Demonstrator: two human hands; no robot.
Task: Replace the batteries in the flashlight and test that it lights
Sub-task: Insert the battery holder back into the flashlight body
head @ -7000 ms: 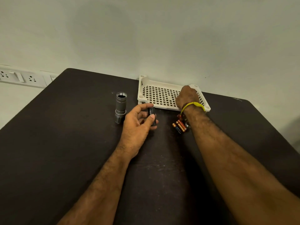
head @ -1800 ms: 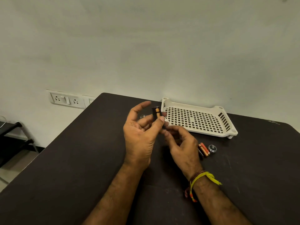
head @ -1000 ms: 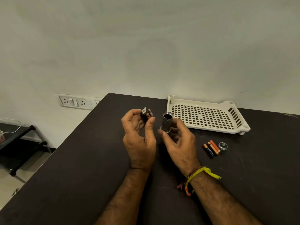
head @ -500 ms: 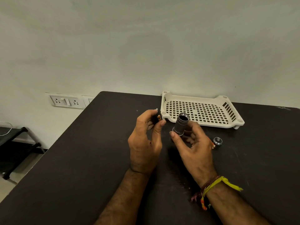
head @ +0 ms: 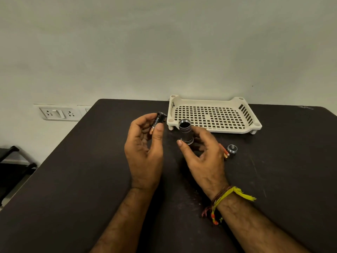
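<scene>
Dark tabletop (head: 73, 179) up close, both hands held just above it: left hand (head: 144, 152) pinching the loaded battery holder (head: 158, 121), right hand (head: 202, 154) wrapped around the flashlight body (head: 185, 132), open end up. Holder and tube are apart, so I'd guess it could jam or go in backwards if tilted. Loose batteries (head: 224, 152) and the end cap (head: 232, 149) could roll. Further back: white tray (head: 255, 126), wall sockets (head: 58, 113).

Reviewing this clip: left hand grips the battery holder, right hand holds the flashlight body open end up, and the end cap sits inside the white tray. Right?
Not quite. The head view shows the end cap on the table, beside the right hand, not in the white tray. The rest holds: left hand, battery holder, flashlight body.
</scene>
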